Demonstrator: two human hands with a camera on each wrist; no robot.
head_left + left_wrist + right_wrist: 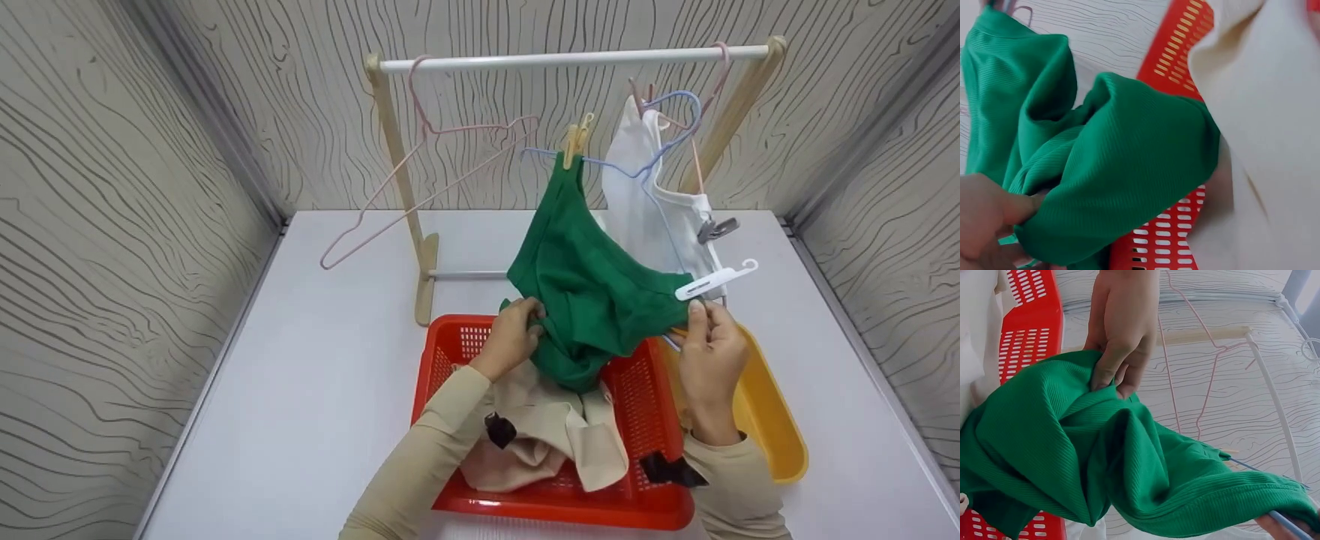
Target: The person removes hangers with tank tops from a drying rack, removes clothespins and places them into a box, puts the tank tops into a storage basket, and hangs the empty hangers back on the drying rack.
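A green ribbed sleeveless top (574,247) hangs from a blue wire hanger (637,174), a wooden clothespin (573,147) gripping one strap. At its other strap sits a white plastic clip (712,284). My right hand (714,364) pinches the top and hanger end just below that clip. My left hand (514,339) pinches the fabric on the left side, thumb and fingers on a fold in the left wrist view. The lower part of the top bunches over the red basket (555,514). Beige cloth (525,424) lies inside the basket.
Behind, a rack with a white rail (570,58) carries a bare pink hanger (375,217). A white garment (630,176) hangs at the rack's right, with a metal clip (718,229) on it. The yellow tray (780,420) stands beside the basket, partly behind my right arm.
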